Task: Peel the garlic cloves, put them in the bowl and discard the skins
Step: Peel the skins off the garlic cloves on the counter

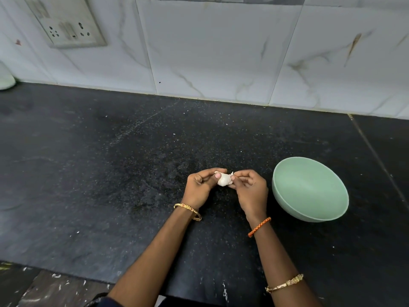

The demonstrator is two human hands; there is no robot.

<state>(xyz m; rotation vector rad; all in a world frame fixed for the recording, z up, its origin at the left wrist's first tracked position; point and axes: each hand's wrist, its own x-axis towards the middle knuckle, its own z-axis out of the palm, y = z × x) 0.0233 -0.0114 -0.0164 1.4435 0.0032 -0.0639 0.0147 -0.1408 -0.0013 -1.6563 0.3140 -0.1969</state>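
A white piece of garlic (pixel 223 180) in its papery skin is held between both hands above the black counter. My left hand (pixel 200 186) grips it, thumb pressed on its top. My right hand (pixel 249 187) pinches a flap of skin at the garlic's right end. A pale green bowl (pixel 309 189) stands on the counter just right of my right hand; I see nothing inside it.
The black stone counter (pixel 132 173) runs back to a marble-tiled wall (pixel 221 52). A socket plate (pixel 68 23) is on the wall at upper left. A white object (pixel 5 78) sits at the far left edge. The counter's front edge lies at lower left.
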